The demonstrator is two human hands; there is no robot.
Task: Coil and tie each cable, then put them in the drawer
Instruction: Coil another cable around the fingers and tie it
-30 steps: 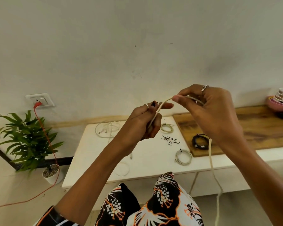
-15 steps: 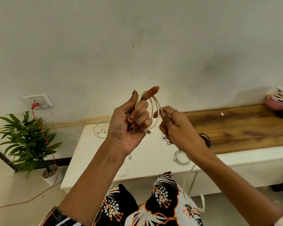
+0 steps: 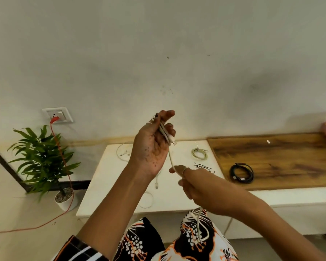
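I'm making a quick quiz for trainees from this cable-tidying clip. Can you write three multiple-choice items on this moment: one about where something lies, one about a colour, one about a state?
1. Where does the coiled black cable lie?
A. on the wooden board
B. on the floor by the plant
C. in the person's lap

2. What colour is the cord plugged into the wall socket?
A. blue
B. red-orange
C. green

3. What is the state of the white cable in the hands?
A. lying loose on the table
B. already tied with a twist tie
C. looped in the left hand, running down through the right hand

Answers: 1 A, the black coil rests on the brown board; 2 B, the cord from the socket is red-orange; 3 C, loops sit in the left fingers while the right hand grips the strand below.
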